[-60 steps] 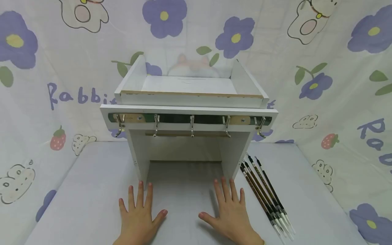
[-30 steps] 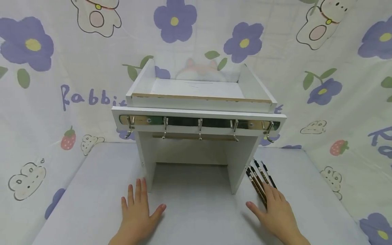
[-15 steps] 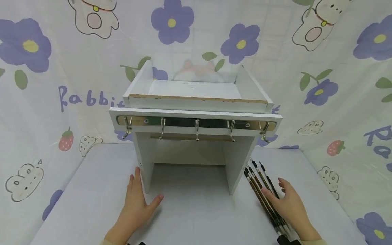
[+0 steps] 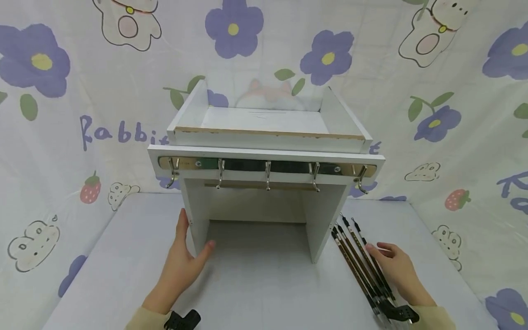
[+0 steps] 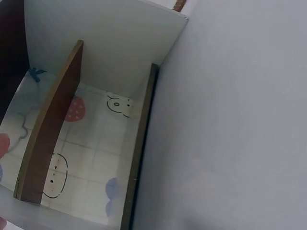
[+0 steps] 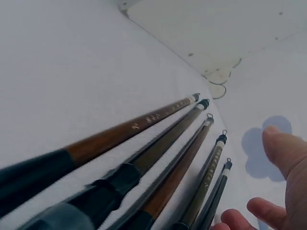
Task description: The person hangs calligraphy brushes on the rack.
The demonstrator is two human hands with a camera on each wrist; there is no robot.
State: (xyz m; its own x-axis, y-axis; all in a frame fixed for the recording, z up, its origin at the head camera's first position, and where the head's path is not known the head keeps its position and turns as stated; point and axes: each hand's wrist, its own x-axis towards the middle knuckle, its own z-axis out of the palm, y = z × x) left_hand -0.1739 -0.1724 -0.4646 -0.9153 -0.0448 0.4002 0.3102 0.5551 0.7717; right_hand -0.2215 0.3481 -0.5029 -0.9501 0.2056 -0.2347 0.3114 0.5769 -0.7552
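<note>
A white wooden rack (image 4: 264, 152) stands in the middle, with a row of metal hooks (image 4: 268, 175) along its front board. My left hand (image 4: 179, 263) is at its left side panel (image 4: 195, 211), fingers extended along the outer face and thumb spread toward the front opening. To the right of the rack lie several calligraphy brushes (image 4: 349, 257), side by side and slanting. My right hand (image 4: 398, 270) is beside the rightmost dark brush (image 6: 219, 189), fingers loosely bent. In the right wrist view its thumb (image 6: 283, 148) stands apart from the fingers, with nothing between them.
A white cloth (image 4: 136, 256) covers the table. Behind and at both sides hangs a curtain (image 4: 383, 68) printed with flowers and rabbits. The rack has a shallow top tray (image 4: 264, 120); a brown crossbar (image 5: 50, 115) shows within it in the left wrist view.
My right hand has moved from in front of the rack, over the brushes, to their right side, turning onto its edge. My left hand has turned and risen along the left panel.
</note>
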